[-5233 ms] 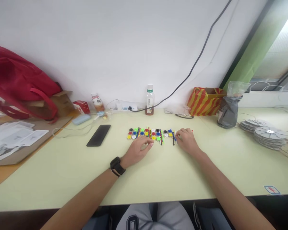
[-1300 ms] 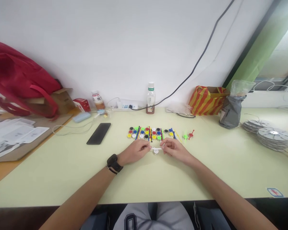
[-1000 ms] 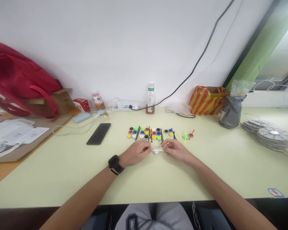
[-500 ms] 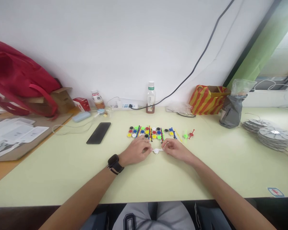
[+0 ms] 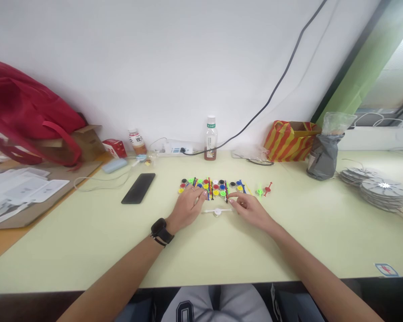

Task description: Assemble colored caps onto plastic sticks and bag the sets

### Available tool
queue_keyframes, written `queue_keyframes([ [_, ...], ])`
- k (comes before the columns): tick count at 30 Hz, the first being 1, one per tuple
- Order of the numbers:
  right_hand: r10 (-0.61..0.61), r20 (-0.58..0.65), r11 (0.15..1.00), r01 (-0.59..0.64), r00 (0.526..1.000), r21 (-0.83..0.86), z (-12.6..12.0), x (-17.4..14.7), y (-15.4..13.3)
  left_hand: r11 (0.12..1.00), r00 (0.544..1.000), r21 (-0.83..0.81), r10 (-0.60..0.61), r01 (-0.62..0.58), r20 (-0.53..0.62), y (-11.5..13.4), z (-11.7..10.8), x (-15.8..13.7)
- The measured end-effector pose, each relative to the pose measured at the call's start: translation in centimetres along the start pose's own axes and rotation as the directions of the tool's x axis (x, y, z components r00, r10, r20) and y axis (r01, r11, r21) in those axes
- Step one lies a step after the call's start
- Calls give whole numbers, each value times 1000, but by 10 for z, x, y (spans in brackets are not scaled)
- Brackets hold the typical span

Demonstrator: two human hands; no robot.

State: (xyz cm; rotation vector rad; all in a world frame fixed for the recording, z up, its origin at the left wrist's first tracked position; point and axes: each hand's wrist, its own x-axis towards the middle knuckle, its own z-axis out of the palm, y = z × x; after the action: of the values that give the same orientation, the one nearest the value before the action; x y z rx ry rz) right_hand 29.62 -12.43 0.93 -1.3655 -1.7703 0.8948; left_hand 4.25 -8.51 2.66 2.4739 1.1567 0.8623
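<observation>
A white round piece with a thin white bar across it (image 5: 217, 212) lies on the table between my two hands, touched by neither. My left hand (image 5: 186, 206) reaches over the near left part of the small coloured pieces, fingers stretched forward and its fingertips partly hidden among them. My right hand (image 5: 251, 212) is just beside the right end of the white bar, index finger out and thumb apart, with nothing visible in it. Beyond the hands are rows of coloured discs (image 5: 216, 193) with thin coloured sticks (image 5: 210, 188) between them.
A green piece (image 5: 259, 192) and a red piece (image 5: 267, 189), each with a bar, lie to the right. A black phone (image 5: 138, 188) is on the left. A bottle (image 5: 211, 138), striped bag (image 5: 289, 141) and stacked grey discs (image 5: 384, 192) stand farther out.
Both hands have let go of the white bar, which now lies free. My left hand has moved forward onto the coloured pieces; my right hand's fingers have opened slightly.
</observation>
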Motion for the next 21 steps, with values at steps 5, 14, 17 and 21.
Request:
queue_keyframes([
  [5,-12,120,1000,10,993,21,-2,-3,-4,1000,1000,-26,5,-5,10,2,2,0],
  [14,-224,144,971,233,964,-47,4,-9,-11,997,1000,-72,31,-31,1,7,3,-1],
  [17,-253,182,958,272,950,-89,6,-10,-10,996,998,-75,54,-53,11,7,5,-1],
  [21,-237,192,961,259,952,-99,7,-9,-6,995,997,-71,68,-66,23,5,6,-1],
])
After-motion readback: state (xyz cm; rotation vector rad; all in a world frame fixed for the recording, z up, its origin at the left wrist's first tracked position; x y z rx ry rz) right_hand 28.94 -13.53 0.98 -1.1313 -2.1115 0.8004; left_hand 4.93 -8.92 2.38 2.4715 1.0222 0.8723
